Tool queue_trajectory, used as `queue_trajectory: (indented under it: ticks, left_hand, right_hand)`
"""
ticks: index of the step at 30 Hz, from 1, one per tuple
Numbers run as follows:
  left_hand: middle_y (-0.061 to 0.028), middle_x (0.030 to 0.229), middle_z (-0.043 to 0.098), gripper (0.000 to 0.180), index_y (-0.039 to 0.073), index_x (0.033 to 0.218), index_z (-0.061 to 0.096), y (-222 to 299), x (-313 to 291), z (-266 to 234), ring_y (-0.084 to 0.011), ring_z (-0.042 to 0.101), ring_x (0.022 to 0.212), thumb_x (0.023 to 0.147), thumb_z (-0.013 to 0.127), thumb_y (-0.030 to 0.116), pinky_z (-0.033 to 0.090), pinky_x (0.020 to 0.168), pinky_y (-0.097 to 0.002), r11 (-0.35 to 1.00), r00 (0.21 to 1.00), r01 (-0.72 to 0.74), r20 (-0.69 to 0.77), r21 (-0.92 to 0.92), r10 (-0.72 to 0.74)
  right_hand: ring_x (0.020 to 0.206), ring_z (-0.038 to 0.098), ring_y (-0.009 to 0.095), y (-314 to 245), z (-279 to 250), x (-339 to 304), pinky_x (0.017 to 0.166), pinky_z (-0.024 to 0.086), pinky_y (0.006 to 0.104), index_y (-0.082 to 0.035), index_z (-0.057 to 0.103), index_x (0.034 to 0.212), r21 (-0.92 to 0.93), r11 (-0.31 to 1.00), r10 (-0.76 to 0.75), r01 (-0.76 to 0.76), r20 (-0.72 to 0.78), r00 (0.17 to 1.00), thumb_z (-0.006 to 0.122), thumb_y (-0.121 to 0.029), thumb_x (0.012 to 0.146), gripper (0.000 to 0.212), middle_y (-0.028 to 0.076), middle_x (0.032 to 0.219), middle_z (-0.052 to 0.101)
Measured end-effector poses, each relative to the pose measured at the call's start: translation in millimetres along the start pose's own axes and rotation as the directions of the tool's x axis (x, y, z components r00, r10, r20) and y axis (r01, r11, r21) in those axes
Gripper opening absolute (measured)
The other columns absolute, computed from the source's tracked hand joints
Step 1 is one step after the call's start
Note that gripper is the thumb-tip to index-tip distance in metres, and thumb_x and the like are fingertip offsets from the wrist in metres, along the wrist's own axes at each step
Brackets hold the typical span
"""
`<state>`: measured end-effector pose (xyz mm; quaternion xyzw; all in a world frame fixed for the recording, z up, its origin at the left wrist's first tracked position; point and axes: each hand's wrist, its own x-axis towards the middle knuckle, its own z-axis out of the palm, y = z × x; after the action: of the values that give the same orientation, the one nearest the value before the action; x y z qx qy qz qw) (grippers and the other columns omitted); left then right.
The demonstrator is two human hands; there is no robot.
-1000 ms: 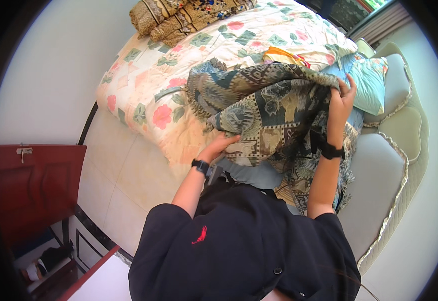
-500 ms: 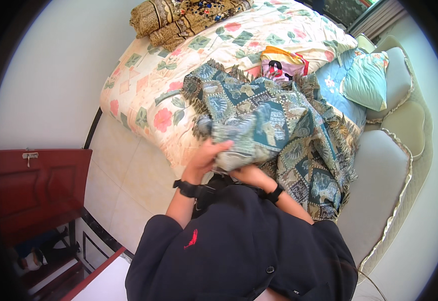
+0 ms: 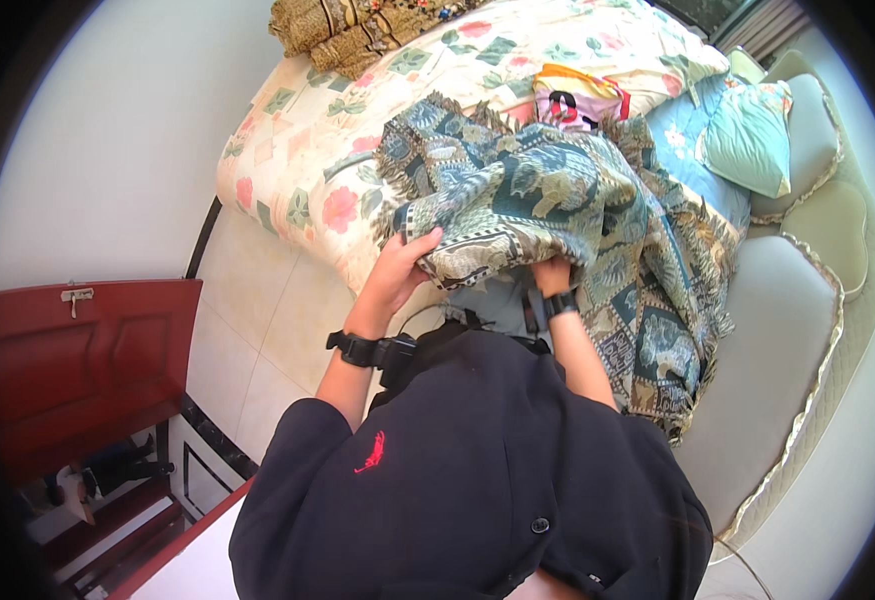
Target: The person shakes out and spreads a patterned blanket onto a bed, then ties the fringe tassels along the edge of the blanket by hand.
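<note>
Throw blanket (image 3: 557, 185), tapestry-woven in teal, cream and grey-brown with a shaggy fringe, at the centre of the frame, draped over the floral quilt (image 3: 292, 130) and trailing toward the lower right, beside the grey upholstered headboard panel (image 3: 757, 370). At the left end of the near edge, left hand (image 3: 397, 268) closed on the blanket, thumb over the top and fingers mostly tucked beneath. Right hand (image 3: 554, 272) just right of centre, fingers hidden under the folds; at the fabric, but impossible to tell whether clenched on it or merely lifting from below.

Changed within the last second: right hand no longer up by the mint-green pillow (image 3: 752, 135) at the upper right, nor close beside the left hand as half a second ago, but set apart along the near edge. By the look of it, better control of that edge: a stretch of it now spanning the gap between both hands, above a grey-blue cloth (image 3: 497, 300). Right side still slack and rumpled, fringe spilling toward the blue flowered sheet (image 3: 679, 145).

Just beyond the far edge, pink-and-yellow cloth (image 3: 582, 95). At the upper left, rolled brown patterned blanket (image 3: 352, 38). At the left rim, dark red panelled door (image 3: 87, 360), well apart from the throw.
</note>
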<state>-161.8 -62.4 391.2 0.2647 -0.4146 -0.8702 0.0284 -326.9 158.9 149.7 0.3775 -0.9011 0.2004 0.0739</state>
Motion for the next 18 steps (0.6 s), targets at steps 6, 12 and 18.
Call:
queue_trajectory:
  ticks: [6, 12, 18]
  left_hand:
    - [-0.0072, 0.095, 0.063, 0.031, -0.001, 0.107, 0.054, -30.5, -12.2, -15.4, -0.0133, 0.063, 0.080, 0.083, 0.060, 0.018, 0.052, 0.072, -0.0275, 0.938, 0.955, 0.292, 0.006, 0.186, -0.298]
    - [-0.0052, 0.082, 0.063, 0.019, 0.000, 0.089, 0.058, -37.2, -16.9, -17.4, -0.0118, 0.062, 0.068, 0.079, 0.060, 0.017, 0.051, 0.064, -0.0260, 0.866, 0.888, 0.436, 0.038, 0.244, -0.458]
    - [-0.0065, 0.085, 0.063, 0.022, -0.001, 0.094, 0.058, -33.7, -17.4, -32.4, -0.0135, 0.061, 0.071, 0.078, 0.059, 0.013, 0.050, 0.067, -0.0267, 0.983, 0.979, 0.185, -0.090, -0.019, -0.186]
  right_hand:
    - [0.126, 0.031, 0.025, 1.6, 17.9, -2.3, 0.106, 0.022, 0.0337, -0.011, 0.039, 0.131, 0.332, 0.889, 0.109, -0.315, 0.516, 0.850, 0.050, -0.036, 0.082, 0.056, 0.011, 0.134, 0.039]
    - [0.122, 0.036, 0.026, -10.2, 18.1, -15.0, 0.104, 0.026, 0.0343, -0.010, 0.042, 0.128, 0.265, 0.932, 0.120, -0.249, 0.422, 0.899, 0.048, -0.035, 0.084, 0.051, 0.011, 0.130, 0.043]
    - [0.117, 0.041, 0.026, -9.5, -3.6, -25.1, 0.102, 0.030, 0.0348, -0.009, 0.045, 0.126, 0.181, 0.972, 0.030, -0.152, 0.543, 0.839, 0.046, -0.034, 0.086, 0.047, 0.010, 0.125, 0.048]
